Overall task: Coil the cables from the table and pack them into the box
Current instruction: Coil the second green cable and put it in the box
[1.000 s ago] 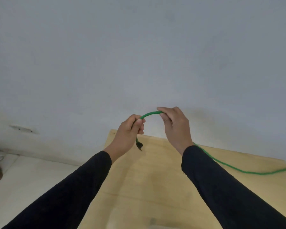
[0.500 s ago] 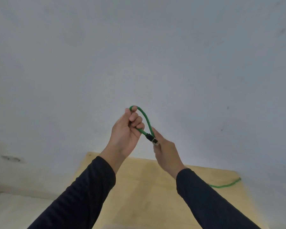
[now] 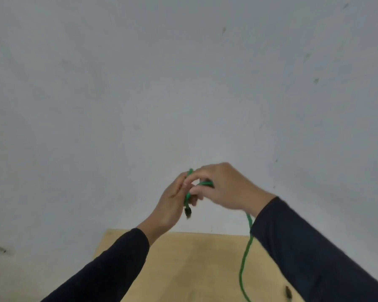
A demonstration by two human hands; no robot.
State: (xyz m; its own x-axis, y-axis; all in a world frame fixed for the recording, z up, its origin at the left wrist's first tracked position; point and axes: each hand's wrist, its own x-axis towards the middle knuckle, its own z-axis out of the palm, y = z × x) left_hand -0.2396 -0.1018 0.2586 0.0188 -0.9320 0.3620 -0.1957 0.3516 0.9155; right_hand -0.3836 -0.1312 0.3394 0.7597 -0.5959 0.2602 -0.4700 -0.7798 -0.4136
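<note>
A thin green cable (image 3: pixel 246 253) is held up in front of the wall by both hands. My left hand (image 3: pixel 172 205) grips a small loop of it, and the cable's dark plug (image 3: pixel 187 212) hangs just below the fingers. My right hand (image 3: pixel 225 188) sits close against the left, fingers pinched on the cable near the loop's top. From under my right wrist the cable drops in a long curve to the wooden table (image 3: pixel 194 264) and runs off the bottom edge. No box is in view.
A plain grey-white wall (image 3: pixel 183 83) fills most of the view behind the hands. A small dark object (image 3: pixel 289 292) lies on the table at the lower right, partly behind my right sleeve.
My right hand has risen from below the plug to the top of the loop, laying another turn against my left hand. The free length now hangs down steeply instead of trailing right.
</note>
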